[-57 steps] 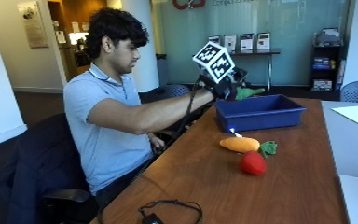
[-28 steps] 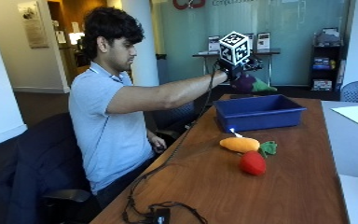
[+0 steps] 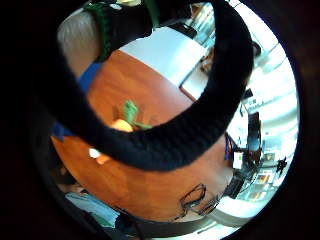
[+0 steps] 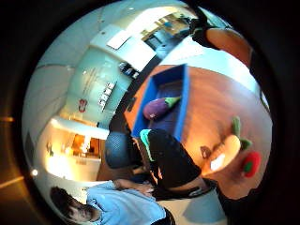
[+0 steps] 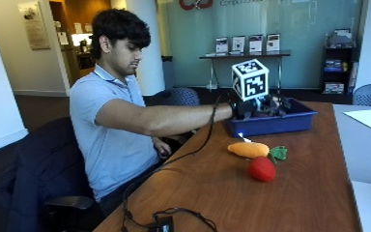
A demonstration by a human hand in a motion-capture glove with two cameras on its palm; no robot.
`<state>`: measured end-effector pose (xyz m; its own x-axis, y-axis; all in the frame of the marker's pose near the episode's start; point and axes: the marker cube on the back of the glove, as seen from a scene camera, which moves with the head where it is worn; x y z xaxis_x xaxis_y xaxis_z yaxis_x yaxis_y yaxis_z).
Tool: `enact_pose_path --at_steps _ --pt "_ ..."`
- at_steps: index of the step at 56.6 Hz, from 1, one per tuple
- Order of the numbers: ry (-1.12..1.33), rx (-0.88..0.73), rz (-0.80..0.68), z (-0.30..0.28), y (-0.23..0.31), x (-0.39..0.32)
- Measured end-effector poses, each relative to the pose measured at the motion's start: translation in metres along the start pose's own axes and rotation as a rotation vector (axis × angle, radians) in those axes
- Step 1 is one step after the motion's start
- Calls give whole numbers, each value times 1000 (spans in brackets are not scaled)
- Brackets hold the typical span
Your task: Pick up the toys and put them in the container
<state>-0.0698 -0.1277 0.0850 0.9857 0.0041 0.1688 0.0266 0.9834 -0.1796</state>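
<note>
Since half a second ago the gloved right hand has dropped from raised above the blue container to low at its near rim; the purple eggplant toy it carried then now lies inside the container, on the floor beside the long wall. The carrot and tomato toys have not moved.

Bench: long wooden top carrying everything; the container is under and just past the fingers, and the other toys lie well apart from them, toward the near end.

Person: seated at the bench edge, right arm stretched straight out to the container.

Container: blue rectangular bin; the hand sits at its rim, the eggplant is the only toy seen in it.

Right hand: fingers hidden behind the glove hardware in the outside view, so I cannot tell if they are spread or curled. The thumb side palm view shows a black gloved part over the container's edge, with the eggplant lying apart from it, not gripped. Nothing seen in the hand.

Carrot toy: orange with green leaves, lying flat on the bench, near side of the container, away from the fingers.

Tomato toy: red, round, just beside the carrot on the side farther from the fingers, touching or nearly touching its leaves.
</note>
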Motion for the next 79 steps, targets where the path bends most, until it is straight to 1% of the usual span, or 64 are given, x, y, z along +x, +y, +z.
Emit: enact_pose_path --at_steps 4,8,14,21,25,28,31,36,43,49,54,61,70,79 --pt "34 -42 85 23 20 44" --pt "47 -84 179 47 33 73" --pt "38 -149 264 85 52 114" --pt "70 -175 234 115 67 136" --pt "66 -120 182 126 69 135" --pt "63 -60 155 126 66 134" --pt "56 -37 139 122 61 131" --pt "-3 10 146 105 50 124" --pt "-70 82 138 68 25 102" --pt "-87 138 100 30 -2 74" --pt "-88 163 54 -1 -29 38" --pt "-72 173 -48 -29 -67 -24" --pt "-107 145 -164 -35 -111 -111" --pt "-122 78 -245 -10 -149 -190"
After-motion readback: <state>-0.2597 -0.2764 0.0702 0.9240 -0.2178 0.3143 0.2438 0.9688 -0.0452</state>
